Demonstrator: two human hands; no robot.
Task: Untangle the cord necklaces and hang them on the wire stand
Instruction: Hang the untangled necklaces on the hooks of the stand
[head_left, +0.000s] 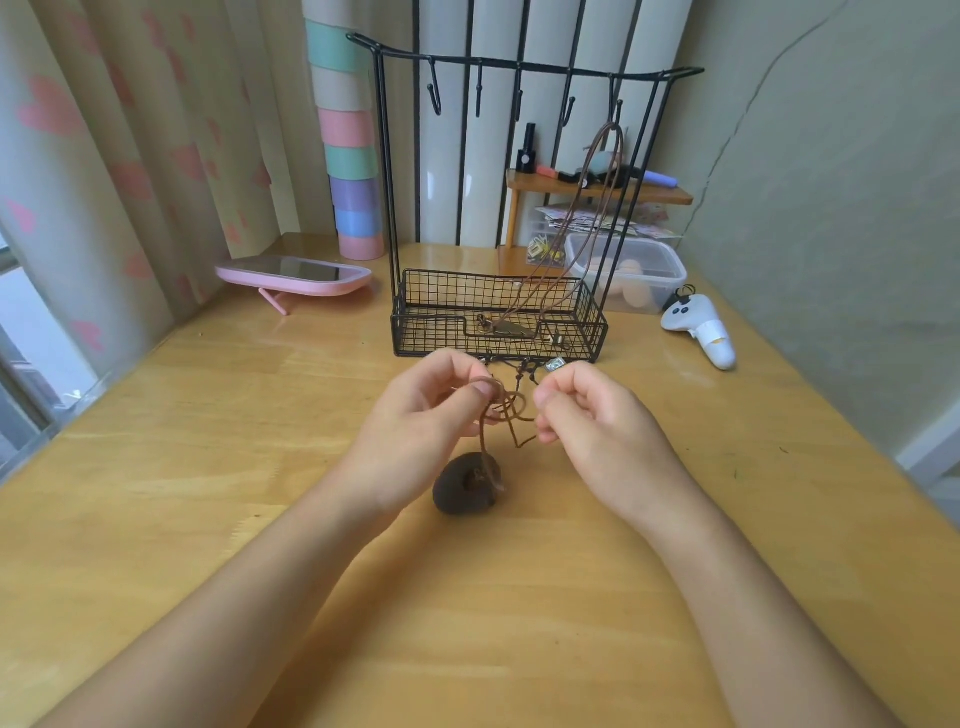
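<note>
Pinching looped brown cord (506, 410) | left hand (426, 415), right hand (587, 410) | round dark pendant (467, 483) dangling | glossy wooden table (208, 467)

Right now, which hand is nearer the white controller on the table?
Right. The right hand is mid-table pinching the cord, with the white controller off to its right and farther back. The left hand sits farther left.

A wooden table (156, 519) is filling the view. A pink-framed mirror (294, 274) is lying tilted at the back left, near a tall stack of pastel cups (349, 150). A white game controller (701, 327) is lying at the right, just beside a clear plastic tub (628, 270). Behind, a small wooden shelf (597, 189) is holding what may be cosmetics. A heart-patterned curtain (130, 156) is hanging at left.
</note>
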